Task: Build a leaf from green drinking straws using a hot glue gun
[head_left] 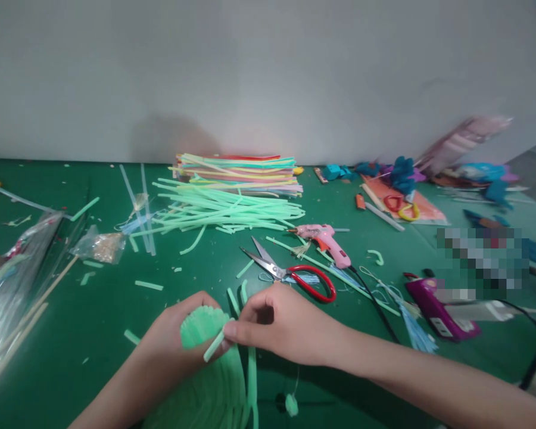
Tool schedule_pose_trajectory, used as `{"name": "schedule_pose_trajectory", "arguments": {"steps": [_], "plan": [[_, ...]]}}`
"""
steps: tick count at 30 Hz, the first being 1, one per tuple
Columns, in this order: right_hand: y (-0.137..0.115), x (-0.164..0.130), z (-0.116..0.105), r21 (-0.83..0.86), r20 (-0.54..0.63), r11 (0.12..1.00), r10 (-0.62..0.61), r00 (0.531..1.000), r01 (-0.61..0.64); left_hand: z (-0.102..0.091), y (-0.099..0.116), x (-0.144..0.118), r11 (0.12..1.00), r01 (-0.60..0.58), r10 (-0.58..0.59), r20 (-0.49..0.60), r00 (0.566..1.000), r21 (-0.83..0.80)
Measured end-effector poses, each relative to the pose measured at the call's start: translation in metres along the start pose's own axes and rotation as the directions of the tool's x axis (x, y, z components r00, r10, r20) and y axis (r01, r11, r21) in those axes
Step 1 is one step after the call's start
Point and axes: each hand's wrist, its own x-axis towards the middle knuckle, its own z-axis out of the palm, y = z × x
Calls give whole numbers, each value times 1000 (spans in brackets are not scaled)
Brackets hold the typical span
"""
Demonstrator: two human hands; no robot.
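My left hand [178, 333] is wrapped round a thick bundle of green pipe cleaners [218, 381], whose rounded top shows above the thumb. Between the thumb and fingertips of my right hand [277, 322] is a green pipe cleaner [214, 347], pinched at the bundle's upper right side. More green strands hang down beside the bundle, just under my right fingers. Red-handled scissors [312, 283] lie partly open on the table just beyond my right hand. The bundle's lower end runs out of view.
Green pipe cleaners [232, 208] lie loose at the back before a multicoloured stack [236, 173]. A pink glue gun [324, 238] rests right of centre, its black cord trailing forward. Plastic sleeves [22, 304] and thin sticks [40, 307] lie left. A purple box [440, 310] and blue tassel [417, 330] lie right.
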Motion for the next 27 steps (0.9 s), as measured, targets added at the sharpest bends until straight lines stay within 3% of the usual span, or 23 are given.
{"name": "schedule_pose_trajectory", "arguments": {"steps": [11, 16, 22, 27], "plan": [[2, 4, 4, 150, 18, 987, 62, 998, -64, -2, 0, -3, 1000, 9, -10, 23, 1000, 11], [4, 0, 11, 226, -38, 974, -23, 999, 31, -4, 1, -5, 1000, 21, -21, 24, 1000, 7], [2, -9, 22, 32, -201, 990, -125, 971, 134, -4, 1, -5, 999, 28, -26, 67, 997, -24], [2, -9, 24, 10, -225, 990, -133, 965, 139, -5, 0, -5, 999, -9, 12, 95, 995, -34]]}}
